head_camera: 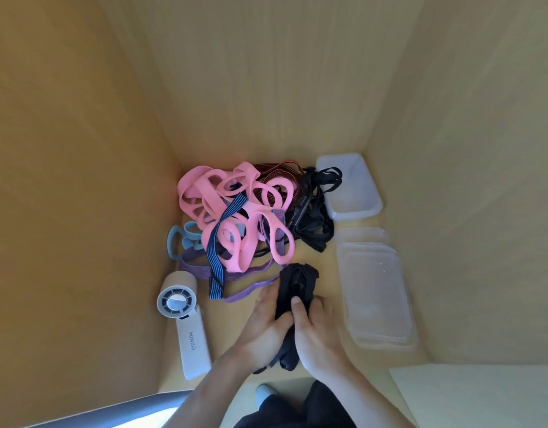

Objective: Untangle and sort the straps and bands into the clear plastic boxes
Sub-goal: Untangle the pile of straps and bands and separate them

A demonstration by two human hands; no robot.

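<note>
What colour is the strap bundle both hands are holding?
Black: the strap bundle held by the left hand and right hand, head view.

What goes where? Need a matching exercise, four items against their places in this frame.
Items:
1 black strap
2 white fan
3 open clear box
4 pink bands

Places:
A back right corner
B tangled at the centre
C gripped by the left hand and right hand
D left of the hands

Pairs: 1-C, 2-D, 3-A, 4-B
</note>
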